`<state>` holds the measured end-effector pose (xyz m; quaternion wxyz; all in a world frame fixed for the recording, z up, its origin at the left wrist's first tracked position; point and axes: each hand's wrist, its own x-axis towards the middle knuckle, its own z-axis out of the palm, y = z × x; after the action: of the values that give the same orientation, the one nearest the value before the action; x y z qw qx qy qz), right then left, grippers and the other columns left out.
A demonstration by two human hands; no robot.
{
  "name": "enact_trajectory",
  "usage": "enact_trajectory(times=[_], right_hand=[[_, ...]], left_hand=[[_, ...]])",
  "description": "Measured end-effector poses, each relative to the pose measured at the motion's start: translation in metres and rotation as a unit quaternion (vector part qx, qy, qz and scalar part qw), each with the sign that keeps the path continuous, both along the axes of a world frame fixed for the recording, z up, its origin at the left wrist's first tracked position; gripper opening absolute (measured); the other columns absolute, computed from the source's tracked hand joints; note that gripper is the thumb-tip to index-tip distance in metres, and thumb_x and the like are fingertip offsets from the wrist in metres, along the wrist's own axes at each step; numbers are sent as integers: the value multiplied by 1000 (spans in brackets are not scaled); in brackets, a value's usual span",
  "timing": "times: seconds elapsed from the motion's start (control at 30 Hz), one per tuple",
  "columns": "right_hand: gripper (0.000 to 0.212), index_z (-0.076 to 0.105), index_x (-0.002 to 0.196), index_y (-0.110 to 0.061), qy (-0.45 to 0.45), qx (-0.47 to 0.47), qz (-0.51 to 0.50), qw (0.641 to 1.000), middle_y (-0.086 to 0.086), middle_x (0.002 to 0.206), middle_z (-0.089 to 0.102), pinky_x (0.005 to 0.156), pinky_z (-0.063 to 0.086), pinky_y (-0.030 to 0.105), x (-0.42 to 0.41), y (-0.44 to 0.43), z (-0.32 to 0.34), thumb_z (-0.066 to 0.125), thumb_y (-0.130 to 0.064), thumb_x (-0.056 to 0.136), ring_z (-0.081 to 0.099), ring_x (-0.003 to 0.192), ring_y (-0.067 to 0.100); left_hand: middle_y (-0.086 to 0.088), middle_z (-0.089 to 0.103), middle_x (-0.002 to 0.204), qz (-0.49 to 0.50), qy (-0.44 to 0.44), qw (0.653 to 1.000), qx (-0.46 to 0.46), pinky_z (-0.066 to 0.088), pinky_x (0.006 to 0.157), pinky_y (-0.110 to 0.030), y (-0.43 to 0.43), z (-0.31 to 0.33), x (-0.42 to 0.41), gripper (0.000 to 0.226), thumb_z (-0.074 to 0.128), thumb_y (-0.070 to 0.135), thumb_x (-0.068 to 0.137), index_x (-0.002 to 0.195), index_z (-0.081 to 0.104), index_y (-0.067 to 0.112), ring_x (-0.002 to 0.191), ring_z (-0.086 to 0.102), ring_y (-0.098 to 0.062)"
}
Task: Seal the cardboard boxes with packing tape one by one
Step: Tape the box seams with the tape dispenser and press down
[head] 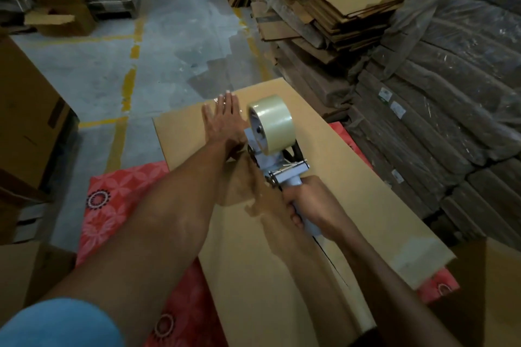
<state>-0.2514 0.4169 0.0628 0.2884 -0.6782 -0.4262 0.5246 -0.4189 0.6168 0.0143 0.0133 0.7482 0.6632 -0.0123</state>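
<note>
Box flat; left hand pressing flat on it; right hand gripping tape dispenser.

A warehouse — stacked flattened cartons, wrapped bundles, line-marked concrete floor.

Presses left hand flat, fingers straight, on the far end of the cardboard box; grips the tape dispenser by its handle in right hand, above a red patterned mat.
</note>
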Motion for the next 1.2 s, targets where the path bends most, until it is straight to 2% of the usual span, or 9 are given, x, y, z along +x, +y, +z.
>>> enact_trajectory(times=[0.1, 0.23, 0.4, 0.57, 0.67, 0.77, 0.87, 1.07, 1.2], right_hand=[[6, 60, 64, -6, 0, 9, 6, 1000, 10, 51, 55, 42, 35, 26, -6, 9, 0, 60, -4, 70, 48, 43, 23], [10, 58, 64, -7, 16, -6, 7, 1000, 8, 52, 53, 43, 35, 26, 4, -15, 5, 60, 0, 72, 46, 39, 20], [25, 57, 45, -18, -40, -30, 13, 999, -1, 44, 53, 52, 38, 32, 33, -82, 7, 64, -11, 67, 48, 41, 17], [24, 58, 42, -18, -35, -32, 8, 999, 2, 45, 53, 47, 35, 28, 40, -106, 8, 62, -11, 65, 46, 41, 19], [8, 57, 46, -15, -31, -23, 3, 999, 6, 46, 53, 45, 34, 27, 39, -105, 9, 56, -17, 54, 46, 42, 20], [11, 56, 56, -8, -38, -9, 1, 999, 7, 47, 54, 43, 34, 26, 40, -106, 6, 60, -6, 65, 46, 42, 21], [15, 55, 60, -6, -45, 6, 4, 999, 8, 47, 53, 42, 34, 24, 40, -106, 2, 58, 1, 73, 46, 41, 21], [6, 59, 65, -8, -38, 11, 5, 999, 5, 48, 55, 48, 39, 32, 40, -110, 2, 61, -13, 63, 49, 43, 22], [25, 64, 68, -7, -53, -4, 15, 998, 7, 53, 59, 50, 41, 35, 50, -128, 10, 60, -23, 50, 52, 45, 25]], left_hand=[[-8, -14, 168, 4, 1, 1000, -5, 4, 121, -60, 9, 0, -12, 91, 54, 31, 95, 159, -7, 9, 155, -8, -26], [-5, -14, 168, 13, -35, 999, -14, -1, 121, -61, 13, -2, -9, 84, 36, 51, 102, 159, -9, 10, 155, -10, -24], [0, -13, 168, 53, -73, 996, -20, -10, 120, -58, 19, -1, -3, 86, 10, 71, 97, 160, -6, 15, 154, -12, -17], [-4, -9, 168, 75, -97, 992, -9, -6, 122, -57, -9, 4, 17, 79, 15, 60, 101, 160, 0, 11, 155, -8, -21], [-6, -13, 167, 8, -92, 996, -3, -8, 122, -54, -56, -9, 36, 83, 18, 63, 101, 159, -6, 10, 155, -9, -23], [-11, -14, 167, -71, -52, 996, 11, -2, 123, -55, -103, -18, 38, 105, 58, 56, 93, 159, -9, 7, 155, -10, -25], [-9, -14, 167, -83, -64, 994, -31, -4, 123, -53, -122, -11, 34, 121, 71, 57, 81, 159, -8, 9, 154, -12, -24], [-7, -13, 168, -82, -9, 996, -34, -2, 122, -53, -120, -16, 33, 116, 67, 63, 81, 161, -2, 17, 155, -10, -22], [-6, -12, 168, -76, 11, 997, -12, -1, 122, -54, -125, -23, 31, 95, 55, 49, 93, 161, -3, 16, 155, -10, -21]])
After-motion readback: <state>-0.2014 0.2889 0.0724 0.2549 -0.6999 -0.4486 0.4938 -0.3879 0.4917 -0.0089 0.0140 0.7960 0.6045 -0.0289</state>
